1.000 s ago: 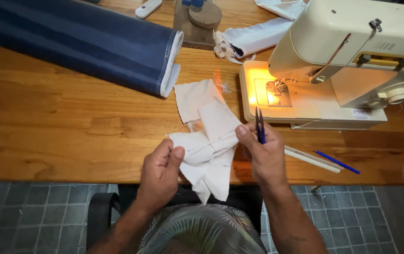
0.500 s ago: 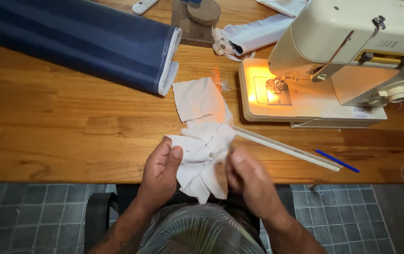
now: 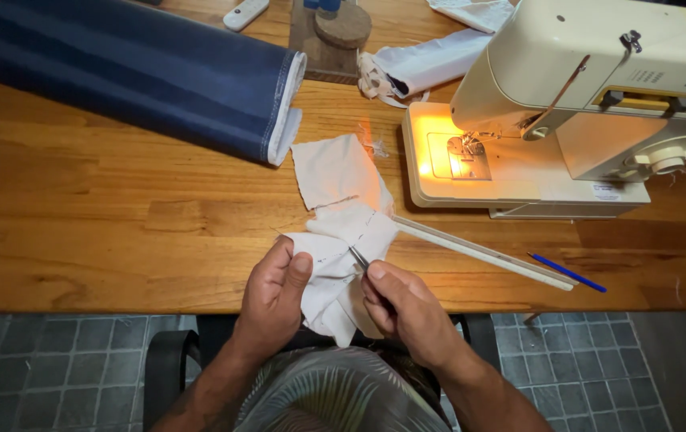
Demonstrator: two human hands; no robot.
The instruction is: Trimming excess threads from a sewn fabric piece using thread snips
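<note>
White cloth [image 3: 335,264] (table edge [image 3: 119,304]) between both hands

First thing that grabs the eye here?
The glowing lamp of the sewing machine at the table's right. Then, at the near edge, both hands on white cloth: left hand pinches it, right hand pokes a small tool into it. A navy fabric roll lies upper left.

White cloth piece [image 3: 341,252]: crumpled, folded over itself, upper part flat on the wooden table [image 3: 103,224], lower part hanging off the table's front edge. Small dark-handled metal snips [image 3: 359,258]: tip touching the cloth just above the table's front edge, angled up-left.
</note>
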